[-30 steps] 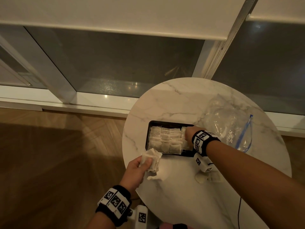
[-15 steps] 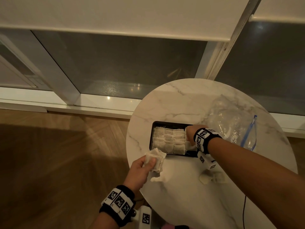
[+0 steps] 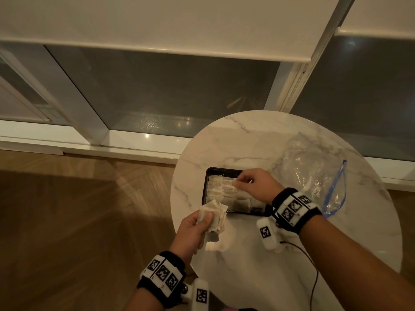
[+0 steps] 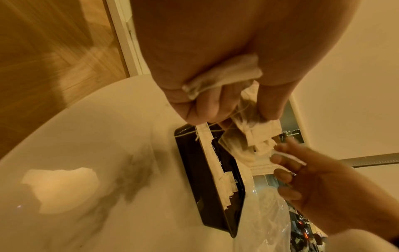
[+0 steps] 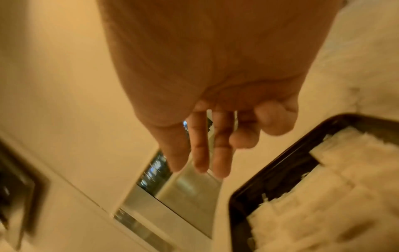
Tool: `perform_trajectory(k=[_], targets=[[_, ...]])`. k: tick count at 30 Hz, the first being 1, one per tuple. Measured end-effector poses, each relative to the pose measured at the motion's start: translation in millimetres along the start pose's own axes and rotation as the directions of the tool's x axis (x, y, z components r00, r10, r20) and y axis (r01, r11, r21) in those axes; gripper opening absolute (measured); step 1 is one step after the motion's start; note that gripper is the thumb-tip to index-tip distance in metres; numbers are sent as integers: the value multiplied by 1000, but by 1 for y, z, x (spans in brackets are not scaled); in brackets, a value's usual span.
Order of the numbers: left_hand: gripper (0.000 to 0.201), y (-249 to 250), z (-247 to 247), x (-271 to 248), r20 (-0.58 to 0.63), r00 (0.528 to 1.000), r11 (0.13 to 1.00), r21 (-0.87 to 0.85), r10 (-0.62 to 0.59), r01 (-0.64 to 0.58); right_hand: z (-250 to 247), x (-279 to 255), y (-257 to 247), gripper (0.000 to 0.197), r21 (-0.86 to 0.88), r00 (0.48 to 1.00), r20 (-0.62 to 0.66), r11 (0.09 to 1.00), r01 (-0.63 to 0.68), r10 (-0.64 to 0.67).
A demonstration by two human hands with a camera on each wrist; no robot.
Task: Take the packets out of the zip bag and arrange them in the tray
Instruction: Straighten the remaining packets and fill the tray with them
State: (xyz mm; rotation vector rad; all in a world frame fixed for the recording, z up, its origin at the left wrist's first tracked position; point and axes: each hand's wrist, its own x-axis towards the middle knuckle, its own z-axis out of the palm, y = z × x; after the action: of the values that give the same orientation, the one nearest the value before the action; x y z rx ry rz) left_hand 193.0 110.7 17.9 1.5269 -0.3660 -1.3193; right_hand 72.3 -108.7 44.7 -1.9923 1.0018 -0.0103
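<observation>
My left hand (image 3: 205, 221) grips a bundle of white packets (image 3: 216, 212) just off the near-left corner of the black tray (image 3: 205, 187). In the left wrist view the bundle (image 4: 259, 134) fans out past my fingers, strings trailing. White packets (image 3: 222, 191) lie in rows in the tray. My right hand (image 3: 243, 179) hovers over the tray's far side. In the right wrist view its fingers (image 5: 200, 153) hang loosely extended. The left wrist view shows a thin white strip (image 4: 289, 157) across them, and I cannot tell whether it is pinched. The clear zip bag (image 3: 314, 176) with a blue seal lies crumpled right of the tray.
All of this sits on a small round marble table (image 3: 247, 277). Its left edge drops to a wooden floor (image 3: 78, 221). A window with a lowered blind (image 3: 157, 30) stands behind the table. A thin black cable (image 3: 314, 277) crosses the near side.
My right hand has lifted from the tray's right end and moved left over its far side. My left hand and its bundle have come slightly closer to the tray.
</observation>
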Motion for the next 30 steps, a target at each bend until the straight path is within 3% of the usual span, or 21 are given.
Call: perform_trajectory(k=[2, 4, 9, 11, 17, 25, 27, 30], targets=[[21, 4, 5, 0, 17, 1000, 1000, 1, 7, -7, 2, -20, -10, 14, 138, 995, 83, 989, 51, -63], [23, 7, 10, 3, 30, 1000, 1000, -16, 1, 0, 7, -34, -11, 16, 145, 990, 118, 988, 58, -75], [33, 9, 19, 11, 67, 998, 1000, -14, -18, 19, 21, -45, -7, 22, -68, 974, 113, 977, 203, -194], [34, 10, 23, 12, 77, 997, 1000, 31, -6, 3, 24, -45, -7, 23, -144, 974, 131, 968, 204, -186], [38, 15, 27, 16, 96, 995, 999, 51, 2, -7, 22, -46, -5, 5, 28, 988, 20, 988, 150, -151], [45, 7, 16, 26, 53, 998, 999, 4, -35, 35, -9, -40, 19, 7, 367, 994, -102, 930, -4, 44], [44, 5, 11, 27, 41, 998, 999, 5, -39, 38, -21, -31, 29, 6, 342, 979, -168, 938, -53, 117], [43, 2, 4, 28, 11, 999, 999, -4, -48, 48, -33, -13, 52, 6, 118, 955, -232, 980, -160, 184]])
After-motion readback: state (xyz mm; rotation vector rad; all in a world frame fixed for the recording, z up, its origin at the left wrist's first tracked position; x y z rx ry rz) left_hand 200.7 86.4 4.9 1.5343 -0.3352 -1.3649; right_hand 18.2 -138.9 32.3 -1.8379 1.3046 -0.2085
